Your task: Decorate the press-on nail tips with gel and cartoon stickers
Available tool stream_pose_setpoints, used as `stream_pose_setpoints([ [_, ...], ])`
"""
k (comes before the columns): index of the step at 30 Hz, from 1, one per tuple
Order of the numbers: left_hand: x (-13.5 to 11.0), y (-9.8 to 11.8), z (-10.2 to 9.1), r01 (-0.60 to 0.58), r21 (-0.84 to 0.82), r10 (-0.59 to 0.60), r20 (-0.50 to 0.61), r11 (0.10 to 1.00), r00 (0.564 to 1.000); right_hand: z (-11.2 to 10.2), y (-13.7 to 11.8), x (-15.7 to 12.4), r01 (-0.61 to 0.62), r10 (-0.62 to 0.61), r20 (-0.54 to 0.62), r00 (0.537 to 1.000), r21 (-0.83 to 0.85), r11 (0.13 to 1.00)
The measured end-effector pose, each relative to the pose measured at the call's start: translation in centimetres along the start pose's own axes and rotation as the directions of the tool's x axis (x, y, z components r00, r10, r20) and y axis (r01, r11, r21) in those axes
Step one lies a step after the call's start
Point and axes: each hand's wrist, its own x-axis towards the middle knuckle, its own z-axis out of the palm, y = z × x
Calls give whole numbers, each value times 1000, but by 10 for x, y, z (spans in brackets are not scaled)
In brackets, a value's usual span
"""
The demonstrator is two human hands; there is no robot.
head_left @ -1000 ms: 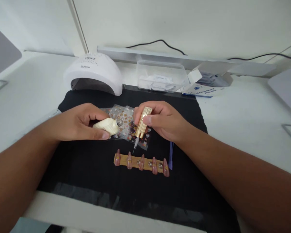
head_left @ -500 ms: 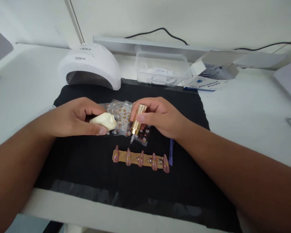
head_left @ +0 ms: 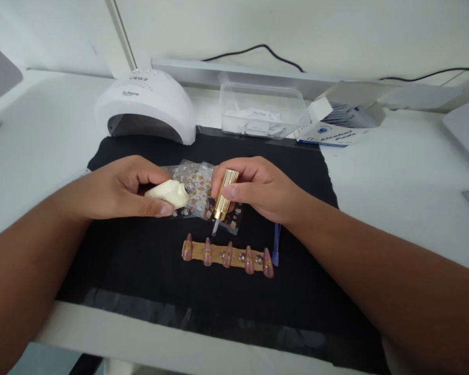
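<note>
- Your left hand [head_left: 117, 190] clutched the uncapped bottle [head_left: 168, 191].
- Your right hand [head_left: 261, 190] pinched the brush cap [head_left: 223, 194], tip just over the nail strip [head_left: 226, 255].
- Which nails were coated: cannot tell.

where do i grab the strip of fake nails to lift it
Probably pinch the strip at a bare tan gap between nails, from the near side: it lies flat, and the right hand with the brush crowds its far side.

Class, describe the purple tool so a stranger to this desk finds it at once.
Start at the black cloth on the white desk. A tan strip of false nails lies across its middle. The purple stick lies just off that strip's right end, thin, the only purple thing there.
</note>
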Motion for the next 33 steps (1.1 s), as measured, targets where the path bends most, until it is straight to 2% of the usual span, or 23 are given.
stream_pose_setpoints([
  [4, 0, -1, -1, -1, 7, 1, 12, 1000, 1000, 2, -1, -1, -55, 56, 55, 997, -13, 998],
  [8, 1, 0, -1, 2, -19, -1, 28, 1000, 1000, 1, -1, -1, -36, 36, 21, 999, -23, 999],
  [13, 2, 1, 1, -7, -7, 7, 21, 1000, 1000, -5, 3, 0, 47, -43, -25, 999, 181, 982],
  [15, 3, 3, 2, -23, -9, 23, 25, 1000, 999, -7, 5, 0, 107, -92, -78, 993, 224, 969],
  [17, 4, 5, 4, -41, -11, 41, 27, 999, 999, -8, 6, 0, 187, -151, -174, 973, 219, 958],
  [21, 5, 6, 6, -55, -7, 55, 30, 998, 998, -7, 5, 0, 324, -251, -348, 903, 170, 930],
  [27, 6, 7, 7, -77, 0, 77, 35, 997, 996, -3, 6, 0, 368, -288, -420, 861, 121, 922],
  [33, 6, 6, 7, -75, 1, 75, 31, 997, 997, -4, 10, 1, 379, -315, -417, 853, 80, 922],
])
